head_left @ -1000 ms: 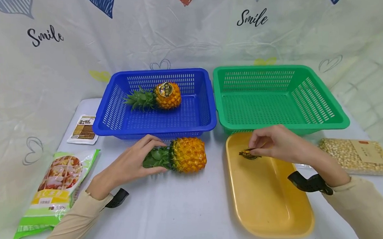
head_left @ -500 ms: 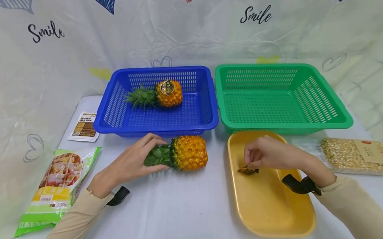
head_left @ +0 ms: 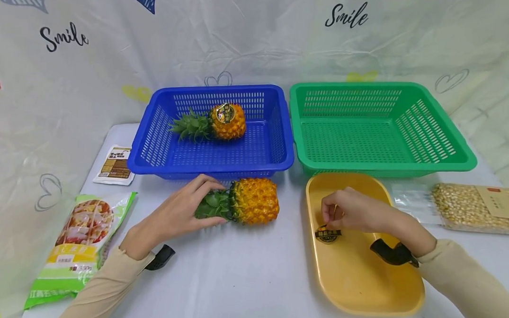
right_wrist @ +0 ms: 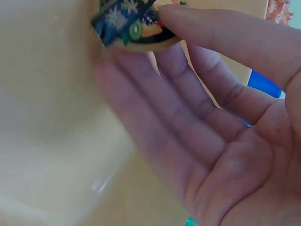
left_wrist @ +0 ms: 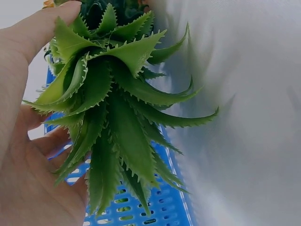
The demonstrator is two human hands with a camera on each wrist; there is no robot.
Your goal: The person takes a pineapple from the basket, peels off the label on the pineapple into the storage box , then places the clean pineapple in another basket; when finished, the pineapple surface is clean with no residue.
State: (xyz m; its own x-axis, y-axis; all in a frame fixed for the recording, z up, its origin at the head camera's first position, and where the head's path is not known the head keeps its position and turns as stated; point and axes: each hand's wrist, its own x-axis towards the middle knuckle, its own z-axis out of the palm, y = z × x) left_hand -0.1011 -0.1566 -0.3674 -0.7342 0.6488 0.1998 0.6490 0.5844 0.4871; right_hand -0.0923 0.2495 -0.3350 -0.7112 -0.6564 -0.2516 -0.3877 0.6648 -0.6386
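Observation:
My left hand [head_left: 184,205] curls round the green leafy crown of a pineapple [head_left: 257,202] that lies on its side on the white table. In the left wrist view the thumb is on one side of the spiky leaves [left_wrist: 127,127] and the fingers on the other. Over the yellow tray [head_left: 368,282], my right hand [head_left: 349,209] pinches a round black-and-gold sticker [head_left: 328,235] between thumb and fingers. Fruit pictures show on the sticker [right_wrist: 141,28] in the right wrist view. Whether it touches the tray floor I cannot tell.
A second pineapple [head_left: 228,122] with a sticker lies in the blue basket [head_left: 211,170]. Right of it stands a green basket [head_left: 386,167]. A green-and-white food bag [head_left: 80,246] and a small brown packet [head_left: 115,165] lie left, a bag of grain [head_left: 476,206] right.
My right hand has moved lower in the tray with the sticker, whose printed face now shows more flatly. The left hand keeps its hold on the pineapple. The head view has shifted slightly.

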